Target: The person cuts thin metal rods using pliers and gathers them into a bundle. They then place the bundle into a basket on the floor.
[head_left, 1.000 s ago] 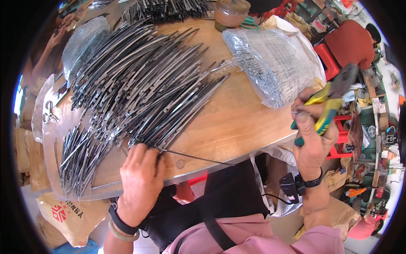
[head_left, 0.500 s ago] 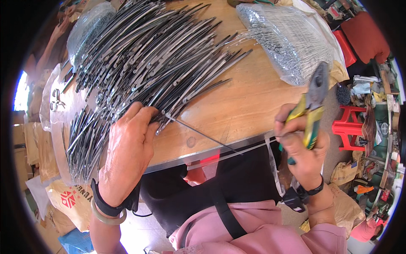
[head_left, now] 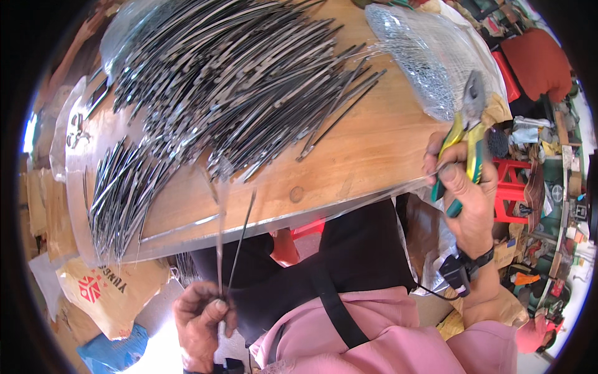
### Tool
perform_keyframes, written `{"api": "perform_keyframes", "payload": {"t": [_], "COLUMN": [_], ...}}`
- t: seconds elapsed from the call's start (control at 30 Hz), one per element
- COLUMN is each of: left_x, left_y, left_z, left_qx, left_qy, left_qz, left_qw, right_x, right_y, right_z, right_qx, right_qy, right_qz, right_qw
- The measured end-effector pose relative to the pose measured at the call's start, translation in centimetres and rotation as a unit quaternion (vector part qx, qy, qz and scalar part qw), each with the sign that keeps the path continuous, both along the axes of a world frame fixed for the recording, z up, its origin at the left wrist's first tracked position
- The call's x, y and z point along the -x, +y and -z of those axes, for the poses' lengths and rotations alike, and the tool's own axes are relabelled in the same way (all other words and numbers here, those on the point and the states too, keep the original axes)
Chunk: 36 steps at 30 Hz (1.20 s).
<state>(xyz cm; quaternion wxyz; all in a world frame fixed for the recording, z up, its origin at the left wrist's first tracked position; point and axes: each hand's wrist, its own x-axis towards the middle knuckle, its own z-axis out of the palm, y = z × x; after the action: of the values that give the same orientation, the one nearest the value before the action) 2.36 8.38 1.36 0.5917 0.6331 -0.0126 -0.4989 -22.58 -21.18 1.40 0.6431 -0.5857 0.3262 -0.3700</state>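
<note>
My left hand (head_left: 202,318) is low at the left, in front of the table. Its fingers are closed around the lower ends of two thin dark strips (head_left: 220,249), which point up toward the table. My right hand (head_left: 470,199) grips a pair of pliers (head_left: 476,134) with yellow and green handles, above the table's right edge. The jaws point up and away from me. A large pile of thin black and grey strips (head_left: 230,81) covers the left and middle of the table, many with small looped or bent ends. Beside it lies a smaller bunch (head_left: 124,193).
The wooden table (head_left: 349,156) has a curved front edge close to my lap. A clear plastic bag of thin wires (head_left: 420,56) lies at the far right. Scissors (head_left: 78,128) rest at the far left. A red stool (head_left: 514,187) stands right; a brown paper bag (head_left: 106,299) lies lower left.
My left hand has left the pile and come down toward me with the strips. My right hand has moved slightly right with the pliers. The view has shifted a little.
</note>
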Motion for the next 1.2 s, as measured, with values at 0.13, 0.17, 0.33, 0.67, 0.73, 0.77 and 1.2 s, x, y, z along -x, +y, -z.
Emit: {"api": "perform_keyframes", "payload": {"t": [0.13, 0.17, 0.33, 0.67, 0.73, 0.77, 1.2], "left_x": [1.7, 2.3, 3.9, 3.3, 3.1, 3.1, 3.6], "left_y": [-6.5, -7.7, -7.5, -6.5, -6.6, -6.6, -7.8], "left_z": [-0.9, -1.3, 0.3, 1.7, 2.1, 2.1, 2.0], "left_qx": [0.181, 0.192, 0.138, 0.048, 0.061, 0.065, 0.027], "left_qy": [0.156, 0.217, 0.126, -0.052, -0.043, -0.043, -0.077], "left_qz": [-0.060, -0.063, 0.055, 0.130, 0.142, 0.149, 0.296], "left_qw": [0.969, 0.955, 0.981, 0.989, 0.987, 0.986, 0.952], "right_x": [-0.5, -0.5, -0.3, -0.2, -0.1, -0.2, -2.8], "right_y": [2.2, 2.5, 3.4, 3.1, 3.1, 3.3, 6.6], "right_z": [-0.1, -0.3, -2.0, 0.5, 0.7, 0.9, 3.0], "right_qx": [-0.058, -0.047, 0.083, 0.194, 0.169, 0.166, -0.031], "right_qy": [-0.074, -0.079, -0.005, 0.041, 0.037, 0.038, 0.114], "right_qz": [-0.005, -0.005, -0.014, -0.051, -0.028, -0.032, -0.088], "right_qw": [0.996, 0.996, 0.996, 0.979, 0.985, 0.985, 0.989]}}
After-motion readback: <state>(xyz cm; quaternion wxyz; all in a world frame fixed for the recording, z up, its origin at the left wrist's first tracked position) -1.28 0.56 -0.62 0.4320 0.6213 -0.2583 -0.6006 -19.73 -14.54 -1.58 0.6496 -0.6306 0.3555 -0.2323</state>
